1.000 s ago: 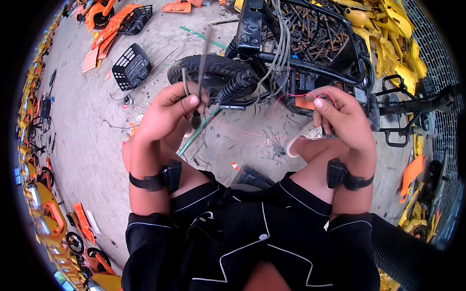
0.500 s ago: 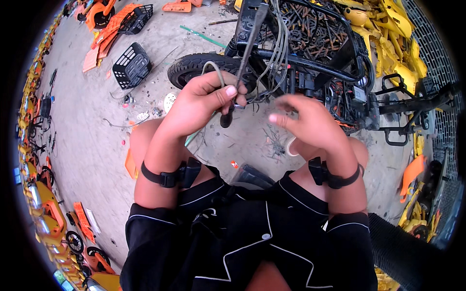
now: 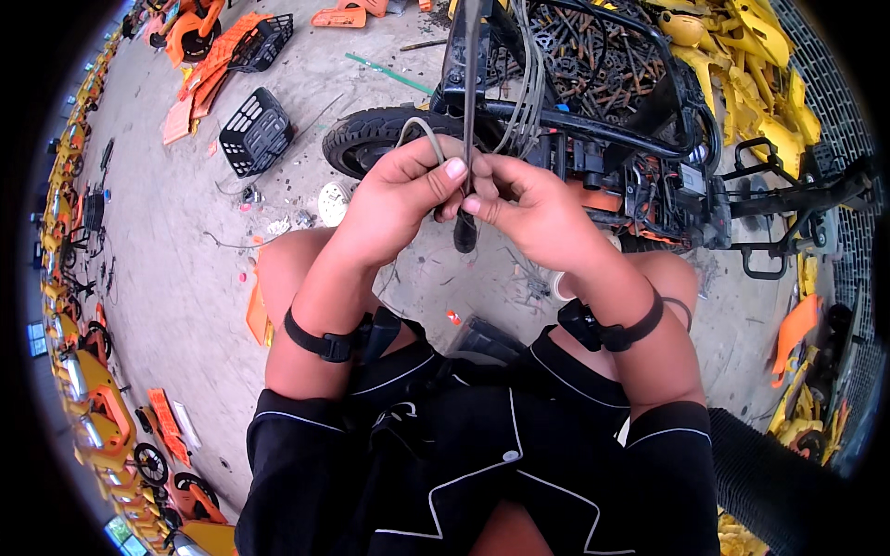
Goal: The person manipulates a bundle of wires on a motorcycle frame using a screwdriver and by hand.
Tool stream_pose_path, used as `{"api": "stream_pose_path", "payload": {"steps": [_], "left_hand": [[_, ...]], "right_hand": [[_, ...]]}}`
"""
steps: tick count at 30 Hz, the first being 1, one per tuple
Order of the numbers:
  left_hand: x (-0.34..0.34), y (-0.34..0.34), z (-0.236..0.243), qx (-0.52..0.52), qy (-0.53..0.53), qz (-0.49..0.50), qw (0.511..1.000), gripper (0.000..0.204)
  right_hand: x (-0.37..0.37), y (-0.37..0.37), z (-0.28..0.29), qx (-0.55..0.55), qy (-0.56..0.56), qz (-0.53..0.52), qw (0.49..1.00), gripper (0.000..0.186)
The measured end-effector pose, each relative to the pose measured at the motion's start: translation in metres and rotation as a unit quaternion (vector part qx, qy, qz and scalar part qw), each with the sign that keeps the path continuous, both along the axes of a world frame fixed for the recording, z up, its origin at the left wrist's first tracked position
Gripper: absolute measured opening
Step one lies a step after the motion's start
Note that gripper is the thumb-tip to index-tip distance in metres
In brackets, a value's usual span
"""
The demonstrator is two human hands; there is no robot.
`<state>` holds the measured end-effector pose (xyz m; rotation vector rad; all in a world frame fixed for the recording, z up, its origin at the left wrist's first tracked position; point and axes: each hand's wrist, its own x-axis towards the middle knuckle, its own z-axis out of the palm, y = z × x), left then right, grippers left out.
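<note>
In front of me, my left hand [image 3: 394, 202] is closed round a long screwdriver [image 3: 466, 233], its dark handle hanging down and its shaft pointing away. A grey cable [image 3: 429, 132] loops up over the same hand and passes into its fingers. My right hand [image 3: 536, 208] meets it, thumb and fingertips pinched at the screwdriver's shaft; what exactly they grip is hidden. Just beyond, a bundle of grey cables [image 3: 535, 83] hangs beside the black frame [image 3: 593, 125] of a stripped electric scooter. Its black wheel [image 3: 357, 139] lies left of the frame.
Rusty metal parts [image 3: 603, 56] fill the space by the frame. Yellow panels [image 3: 760, 102] are piled at the right. A black basket [image 3: 256, 132] and orange panels [image 3: 206, 79] lie on the floor at far left. A black corrugated hose [image 3: 765, 473] runs at lower right.
My right hand has moved left and closed its fingers beside my left hand at the screwdriver. The screwdriver has swung more upright in view and slightly right.
</note>
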<state>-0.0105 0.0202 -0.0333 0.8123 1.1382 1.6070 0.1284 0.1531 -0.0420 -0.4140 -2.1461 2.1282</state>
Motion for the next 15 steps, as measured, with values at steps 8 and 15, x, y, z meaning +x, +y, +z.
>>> {"api": "stream_pose_path", "payload": {"steps": [8, 15], "left_hand": [[-0.003, -0.004, 0.002, 0.007, 0.022, 0.014, 1.0, 0.023], [-0.007, -0.01, 0.0, 0.016, 0.038, 0.018, 0.999, 0.026]], "right_hand": [[-0.005, -0.01, 0.0, 0.015, 0.034, -0.025, 0.999, 0.036], [-0.011, -0.005, -0.015, 0.239, 0.111, -0.009, 0.965, 0.019]]}}
